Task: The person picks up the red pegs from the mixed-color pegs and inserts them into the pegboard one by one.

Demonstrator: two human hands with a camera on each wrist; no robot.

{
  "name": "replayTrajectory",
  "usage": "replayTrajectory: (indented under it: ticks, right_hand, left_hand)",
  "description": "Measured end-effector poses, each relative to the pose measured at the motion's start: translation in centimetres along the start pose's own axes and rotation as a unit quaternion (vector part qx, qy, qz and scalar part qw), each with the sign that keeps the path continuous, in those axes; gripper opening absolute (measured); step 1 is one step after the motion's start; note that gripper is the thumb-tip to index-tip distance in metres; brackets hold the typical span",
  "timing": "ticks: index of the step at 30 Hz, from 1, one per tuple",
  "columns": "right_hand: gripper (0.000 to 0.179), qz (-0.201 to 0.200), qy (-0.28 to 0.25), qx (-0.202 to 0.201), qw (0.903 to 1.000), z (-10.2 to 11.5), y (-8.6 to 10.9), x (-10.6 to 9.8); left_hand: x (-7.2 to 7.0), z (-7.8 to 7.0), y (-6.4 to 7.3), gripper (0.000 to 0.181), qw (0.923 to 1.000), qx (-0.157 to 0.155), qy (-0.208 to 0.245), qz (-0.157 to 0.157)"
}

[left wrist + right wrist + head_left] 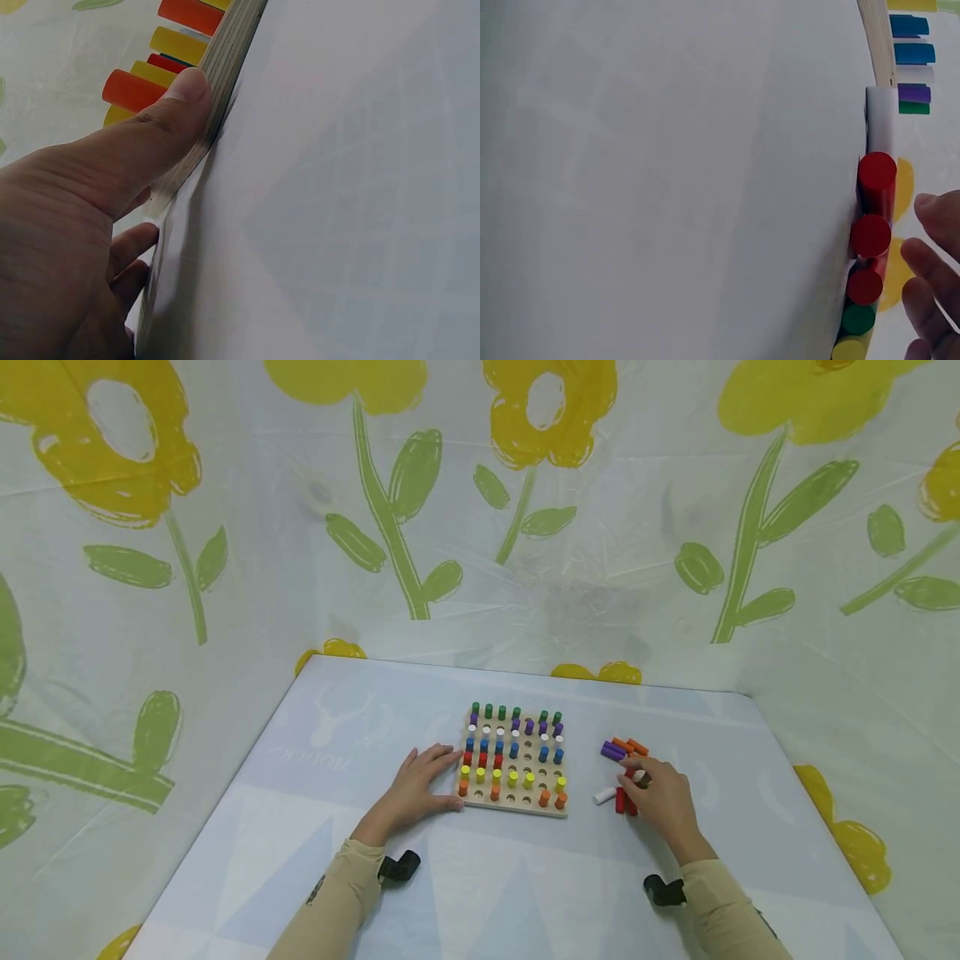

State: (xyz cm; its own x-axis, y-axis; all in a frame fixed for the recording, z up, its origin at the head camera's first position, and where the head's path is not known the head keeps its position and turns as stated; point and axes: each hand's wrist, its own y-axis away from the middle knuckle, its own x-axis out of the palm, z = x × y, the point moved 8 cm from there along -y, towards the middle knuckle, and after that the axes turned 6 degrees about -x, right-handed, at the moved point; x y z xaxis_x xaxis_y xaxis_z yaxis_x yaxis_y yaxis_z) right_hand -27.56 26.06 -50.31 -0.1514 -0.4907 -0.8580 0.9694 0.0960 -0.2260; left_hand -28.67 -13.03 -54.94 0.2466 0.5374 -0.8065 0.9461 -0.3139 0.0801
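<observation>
A wooden pegboard [516, 808] carries rows of green, purple, white, blue, red, yellow and orange pegs, with several bare holes among them. My left hand [416, 787] rests at the board's left side, and in the left wrist view its thumb [161, 120] lies against the wooden edge. To the right of the board, my right hand [663, 797] hovers over a loose group of pegs. Its thumb and fingers [930, 262] are apart in the right wrist view, with no peg seen between them. Under them lie red pegs [876, 176], a green peg [858, 319] and a yellow peg [849, 349].
A loose white peg [603, 795] lies left of the red ones. Beyond the right hand are purple pegs [612, 750] and orange pegs [637, 747]. The pale patterned table [360, 710] is bordered by flowered sheeting [600, 593] behind and at both sides.
</observation>
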Motion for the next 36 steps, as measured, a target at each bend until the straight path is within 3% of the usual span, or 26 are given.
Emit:
replayTrajectory:
  ticks: [24,36]
  right_hand:
    - [0.044,0.053,0.041,0.02,0.9975,-1.0,-0.5,0.5]
    - [0.045,0.057,0.041,0.026,0.9972,-1.7,-0.7,1.0]
  left_hand:
    - [-0.2,-0.2,0.1,0.09,1.0,0.008,-0.004,-0.003]
    - [-0.2,-0.3,0.1,0.09,0.9999,0.011,-0.005,-0.006]
